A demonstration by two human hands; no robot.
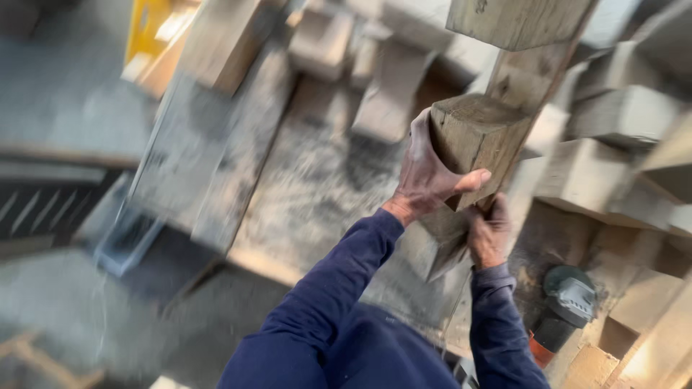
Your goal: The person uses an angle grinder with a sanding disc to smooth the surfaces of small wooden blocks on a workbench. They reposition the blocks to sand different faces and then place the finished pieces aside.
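A blurred view looks down over a workshop. A pale grey surface (317,180), dusted thickly with sawdust, runs through the middle of the view, with long weathered planks (216,137) lying along its left side. Stacks of cut timber offcuts (620,115) crowd the top and right. A yellow frame (148,29) shows at the upper left, and a grey and orange power tool (566,306) sits at the lower right.

Two arms in dark blue sleeves (324,310) reach up from the bottom. The left hand (425,176) is wrapped around a chunky wooden block (476,144), palm against its left face and thumb pressed across its lower front edge. The right hand (489,234) is closed beneath it, gripping the lower part of a wooden beam (530,68) to which the block seems joined; the exact joint cannot be made out.

The block is held up in the air above the surface, right of centre. The beam's long axis runs steeply, from the hands up towards the top right. The wood is rough, grey-brown and weathered, with square-cut ends and visible grain.
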